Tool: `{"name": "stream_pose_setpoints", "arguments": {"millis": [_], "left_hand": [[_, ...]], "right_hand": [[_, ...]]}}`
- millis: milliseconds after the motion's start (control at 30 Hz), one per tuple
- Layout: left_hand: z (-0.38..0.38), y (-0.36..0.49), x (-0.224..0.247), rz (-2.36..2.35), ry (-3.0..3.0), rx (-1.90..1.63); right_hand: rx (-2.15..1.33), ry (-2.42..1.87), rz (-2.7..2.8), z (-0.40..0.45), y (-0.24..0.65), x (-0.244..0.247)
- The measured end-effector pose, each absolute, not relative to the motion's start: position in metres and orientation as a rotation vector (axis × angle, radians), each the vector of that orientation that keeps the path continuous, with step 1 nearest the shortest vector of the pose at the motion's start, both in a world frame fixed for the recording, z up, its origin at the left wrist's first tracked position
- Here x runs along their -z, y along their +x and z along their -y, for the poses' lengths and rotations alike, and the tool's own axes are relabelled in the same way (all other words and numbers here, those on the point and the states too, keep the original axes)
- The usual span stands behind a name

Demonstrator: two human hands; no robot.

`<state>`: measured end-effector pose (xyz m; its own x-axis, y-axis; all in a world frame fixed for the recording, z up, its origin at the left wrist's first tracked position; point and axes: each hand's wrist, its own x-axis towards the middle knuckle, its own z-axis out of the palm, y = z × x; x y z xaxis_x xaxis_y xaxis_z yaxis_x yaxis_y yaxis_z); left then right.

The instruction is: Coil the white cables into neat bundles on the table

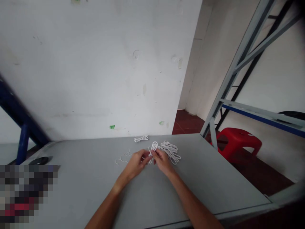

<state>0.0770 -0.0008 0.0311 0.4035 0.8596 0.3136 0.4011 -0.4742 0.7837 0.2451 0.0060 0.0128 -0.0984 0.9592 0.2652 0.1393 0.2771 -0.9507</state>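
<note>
Both of my hands meet over the middle of the grey table, closed around one folded white cable (154,146). My left hand (138,161) pinches it from the left side, and my right hand (162,160) grips it from the right. The cable's looped end sticks up beyond my fingers; its middle is hidden by them. Beside my right hand lies a pile of white cables (171,151). Several thin white ties (124,157) are scattered left of my left hand. Farther back, a bundled white cable (141,138) rests near the wall.
The grey table (85,184) runs up to a white wall (107,70). A black round object (39,161) sits at the left edge, near a pixelated area. A metal rack frame (228,76) and a red plastic stool (238,143) stand on the right.
</note>
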Motion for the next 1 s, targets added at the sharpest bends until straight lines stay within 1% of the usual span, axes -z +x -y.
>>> {"name": "stream_pose_setpoints", "arguments": {"millis": [100,200,267,367,467,533,600,667,733,800,900,1000], "left_hand": [[0.002,0.072,-0.039,-1.045,1.983,-1.015],[0.0,0.07,-0.041,-1.06,2.134,-1.058],[0.0,0.071,-0.04,-1.062,2.173,-1.068],[-0.002,0.074,-0.037,-1.115,1.999,-1.069],[-0.003,0.077,-0.034,-1.102,1.732,-0.969],[-0.002,0.08,-0.031,-1.09,1.651,-0.887],[-0.002,0.081,-0.029,-1.16,1.706,-0.918],[-0.001,0.082,-0.028,-1.274,1.852,-1.036],[-0.001,0.081,-0.03,-1.316,1.988,-1.112],[-0.001,0.079,-0.032,-1.246,2.037,-1.076],[-0.002,0.076,-0.035,-1.083,1.949,-1.005],[-0.003,0.075,-0.034,-1.042,1.845,-1.049]], "right_hand": [[-1.193,-1.03,1.478,-0.004,0.251,-0.018],[-1.45,-0.963,1.468,0.001,0.251,-0.023],[-1.519,-0.938,1.447,0.003,0.25,-0.024],[-1.514,-0.918,1.41,0.004,0.249,-0.023],[-1.388,-0.95,1.453,0.001,0.249,-0.02],[-1.142,-1.063,1.547,-0.001,0.249,-0.019],[-0.867,-1.172,1.636,-0.002,0.25,-0.019],[-0.761,-1.208,1.721,-0.002,0.253,-0.022],[-0.907,-1.186,1.828,0.0,0.26,-0.026],[-1.238,-1.118,1.865,0.002,0.267,-0.031],[-1.736,-0.926,1.621,0.006,0.274,-0.034],[-1.959,-0.808,1.306,0.007,0.27,-0.033]]}}
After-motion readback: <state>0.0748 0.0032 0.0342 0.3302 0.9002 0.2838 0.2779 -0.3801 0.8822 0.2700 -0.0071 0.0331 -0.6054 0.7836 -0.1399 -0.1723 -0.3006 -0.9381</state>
